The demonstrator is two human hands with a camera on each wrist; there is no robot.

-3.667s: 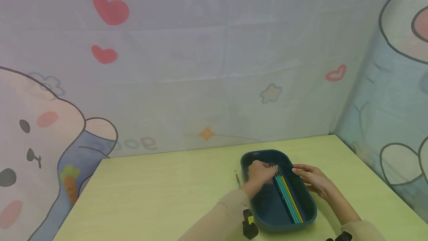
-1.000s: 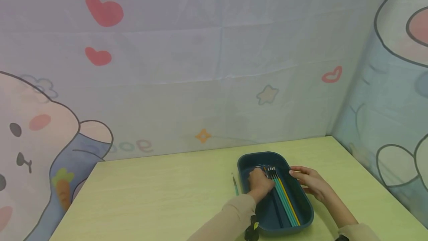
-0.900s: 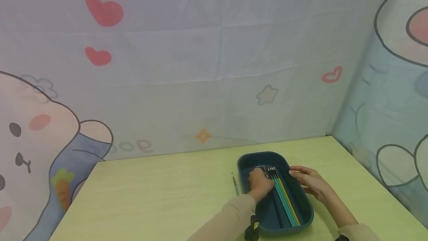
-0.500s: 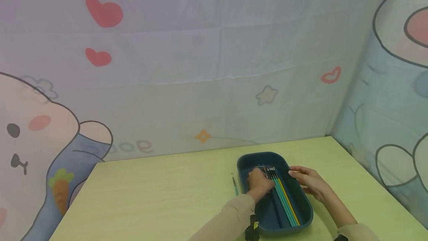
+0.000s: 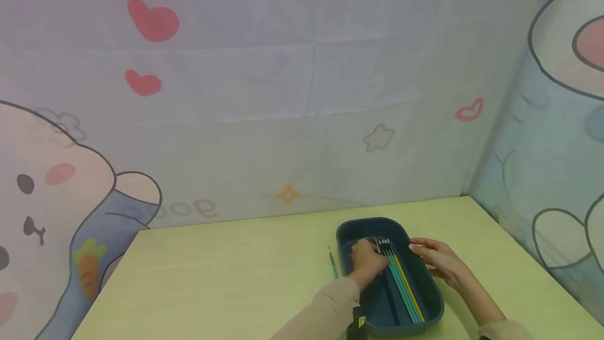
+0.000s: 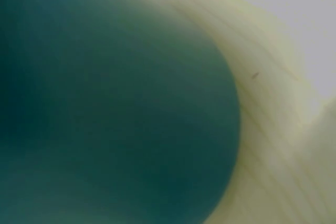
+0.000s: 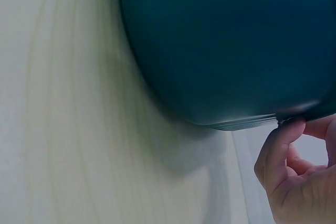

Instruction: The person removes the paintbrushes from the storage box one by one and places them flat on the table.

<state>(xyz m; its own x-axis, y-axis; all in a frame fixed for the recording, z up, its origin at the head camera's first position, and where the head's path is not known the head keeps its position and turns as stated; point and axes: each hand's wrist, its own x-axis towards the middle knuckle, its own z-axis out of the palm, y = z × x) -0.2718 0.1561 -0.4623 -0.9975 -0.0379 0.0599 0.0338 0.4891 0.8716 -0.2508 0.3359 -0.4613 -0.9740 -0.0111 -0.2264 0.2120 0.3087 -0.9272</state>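
A dark blue-green tray [image 5: 434,298] stands at the right of the table in the head view. Several green-handled paintbrushes [image 5: 401,282] and a yellow-handled one [image 5: 411,293] lie lengthwise inside, bristles toward the far end. A dark-handled paintbrush [image 5: 392,300] runs beneath my left hand [image 5: 368,261], whose curled fingers are down in the tray around it, fingertips hidden. My right hand [image 5: 439,258] holds the tray's right rim between thumb and fingers; the right wrist view shows the thumb [image 7: 283,140] at the rim.
One more paintbrush [image 5: 333,264] lies on the pale yellow table [image 5: 226,272], just left of the tray. A printed cloth [image 5: 264,93] hangs behind the table and along its right side. The left wrist view is filled mostly by the blurred tray wall [image 6: 131,103].
Since the earliest frame, my left hand has shifted slightly left and nearer, and the dark-handled paintbrush now lies apart from the green ones. Over the last second both hands stay almost still.
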